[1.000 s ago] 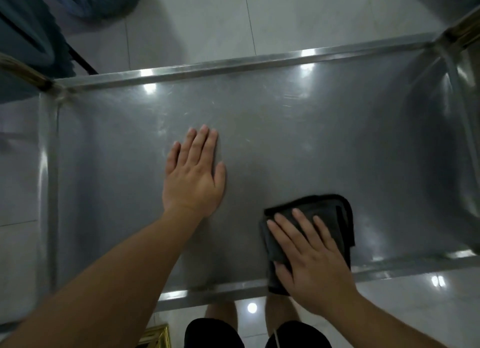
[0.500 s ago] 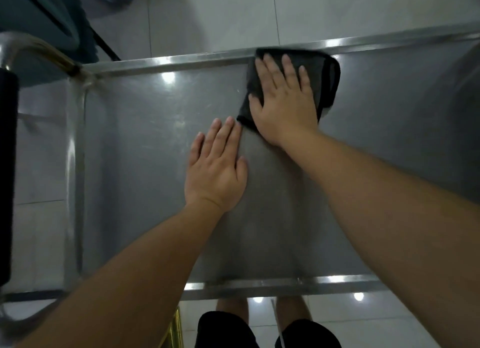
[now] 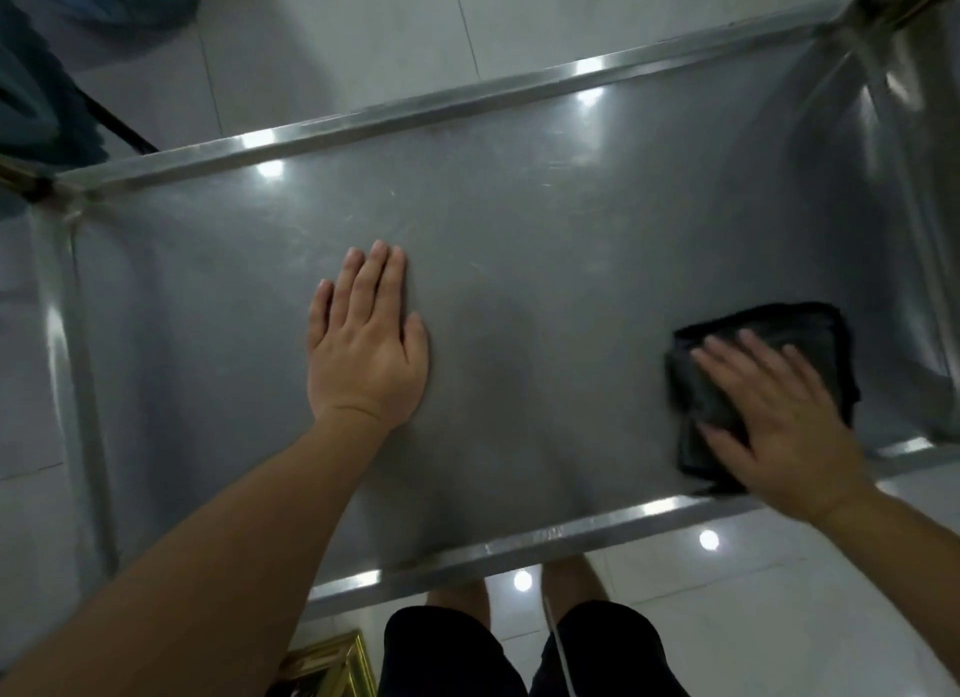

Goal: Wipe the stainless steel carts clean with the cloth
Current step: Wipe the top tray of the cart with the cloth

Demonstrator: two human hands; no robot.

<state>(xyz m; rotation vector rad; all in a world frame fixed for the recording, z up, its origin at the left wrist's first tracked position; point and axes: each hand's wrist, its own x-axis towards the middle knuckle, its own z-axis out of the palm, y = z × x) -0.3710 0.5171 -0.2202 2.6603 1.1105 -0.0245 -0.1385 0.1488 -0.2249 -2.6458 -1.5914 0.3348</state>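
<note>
Nearest the camera, the person's black shorts (image 3: 447,649) and bare legs show above a white tiled floor (image 3: 779,618), with a gold-edged object (image 3: 332,668) at the bottom left. Just beyond runs the near rim of the steel cart (image 3: 519,540), catching bright reflections of ceiling lights.

On the cart's flat grey top, the right hand (image 3: 779,421) lies spread, fingers straight and somewhat blurred, pressing flat on a folded black cloth (image 3: 810,332). The cloth sits toward the right end of the surface, close to the near rim, and sticks out past the fingertips and to the left of the hand.

The left hand (image 3: 366,343) rests palm down near the middle of the top, fingers straight and held together, holding nothing. It lies well apart from the cloth.

Farther off, the far rim crosses the view at a slant, and corner posts stand at the left and right ends. Past it lies more white tile, and dark teal fabric (image 3: 47,109) hangs at the upper left.
</note>
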